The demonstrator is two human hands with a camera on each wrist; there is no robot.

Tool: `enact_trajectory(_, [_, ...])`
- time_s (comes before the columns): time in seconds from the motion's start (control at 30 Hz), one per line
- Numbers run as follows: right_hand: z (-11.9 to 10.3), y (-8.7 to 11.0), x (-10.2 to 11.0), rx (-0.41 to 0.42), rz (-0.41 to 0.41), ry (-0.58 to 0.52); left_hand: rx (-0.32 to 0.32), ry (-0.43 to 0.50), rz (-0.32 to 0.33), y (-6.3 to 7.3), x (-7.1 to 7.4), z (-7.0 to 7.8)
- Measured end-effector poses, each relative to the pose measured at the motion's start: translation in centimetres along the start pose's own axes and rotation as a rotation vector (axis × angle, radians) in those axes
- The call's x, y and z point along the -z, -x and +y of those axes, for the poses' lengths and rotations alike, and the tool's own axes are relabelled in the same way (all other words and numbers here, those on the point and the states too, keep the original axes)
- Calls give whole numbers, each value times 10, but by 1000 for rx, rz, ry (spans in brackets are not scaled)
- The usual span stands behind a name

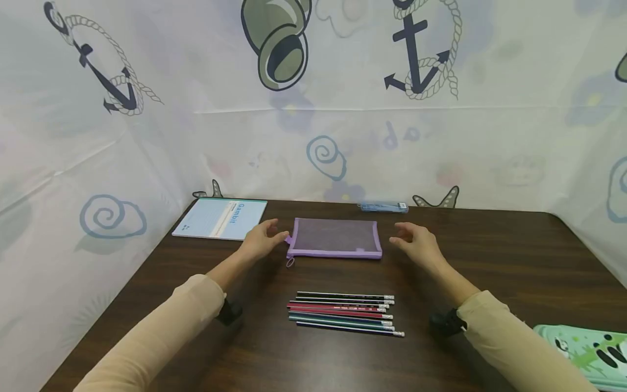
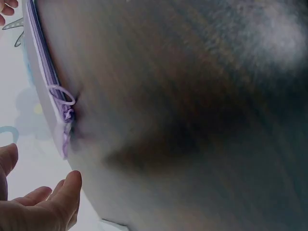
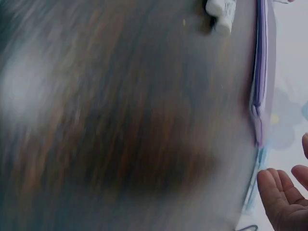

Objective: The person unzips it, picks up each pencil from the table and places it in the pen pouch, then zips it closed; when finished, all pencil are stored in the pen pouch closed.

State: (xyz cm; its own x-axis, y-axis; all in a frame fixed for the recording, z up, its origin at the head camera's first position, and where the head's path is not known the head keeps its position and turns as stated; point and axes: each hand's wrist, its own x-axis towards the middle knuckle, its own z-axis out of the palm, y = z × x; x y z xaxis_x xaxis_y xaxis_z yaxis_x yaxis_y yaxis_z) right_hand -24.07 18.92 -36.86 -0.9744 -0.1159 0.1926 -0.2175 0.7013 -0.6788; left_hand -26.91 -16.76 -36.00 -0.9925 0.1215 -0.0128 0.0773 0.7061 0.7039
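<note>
A purple mesh zipper pouch lies flat on the dark table between the two hands. Off its left end is my left hand, fingers loosely bent and holding nothing, with the pouch's pull loop close by in the left wrist view. My right hand hovers off the pouch's right end, also holding nothing, its fingers relaxed in the right wrist view. Nearer the front, several pencils lie side by side in a row, black, red, green and dark blue, their eraser ends pointing right.
A light blue notebook marked "Gambit" lies at the back left. At the back edge is a slim blue packet. A green case with a panda print sits at the front right. Patterned white cloth surrounds the table.
</note>
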Motion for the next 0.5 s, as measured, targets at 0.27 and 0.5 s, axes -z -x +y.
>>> enact_trajectory(0.27, [1,-9,-19,-75,-63,-107,23,61,-1,-1,-10,-7])
enact_trajectory(0.5, [-1,-15,-29,-99,-75,-107,45,116,-2,-5,-16,-9])
